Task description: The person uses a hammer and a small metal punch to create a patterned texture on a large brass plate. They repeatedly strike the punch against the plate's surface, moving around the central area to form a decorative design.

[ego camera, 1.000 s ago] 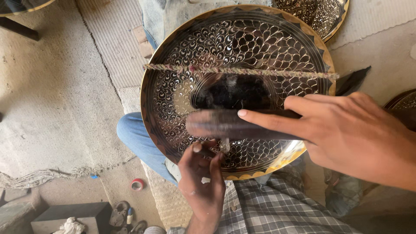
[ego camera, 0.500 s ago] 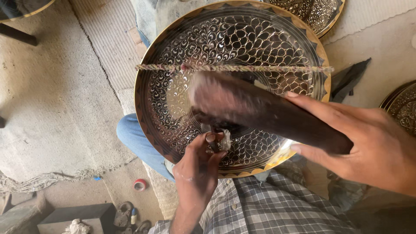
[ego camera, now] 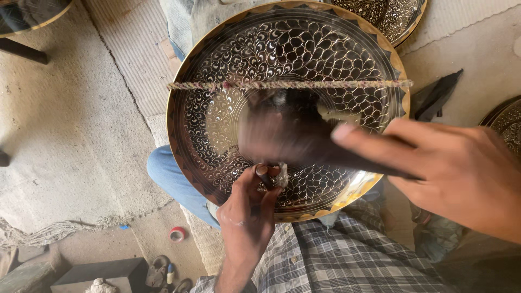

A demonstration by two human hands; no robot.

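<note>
Tape first: one small red roll of tape [ego camera: 177, 234] on the floor, lower left. One large round engraved brass tray [ego camera: 217, 70] leans on the lap, twisted rope [ego camera: 287, 84] across it. Right hand [ego camera: 456, 173] clamps a dark blurred mallet [ego camera: 293, 138]; left hand [ego camera: 249, 217] pinches a small metal chisel [ego camera: 266, 176] against the tray's lower face

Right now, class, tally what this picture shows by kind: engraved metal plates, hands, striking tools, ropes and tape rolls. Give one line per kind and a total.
Engraved plates: 3 (large plate, one at top right, one at right edge)
Hands: 2 (left hand, right hand)
Blurred dark tool: 1
Rope: 1
Tape roll: 1
Total: 8
</note>
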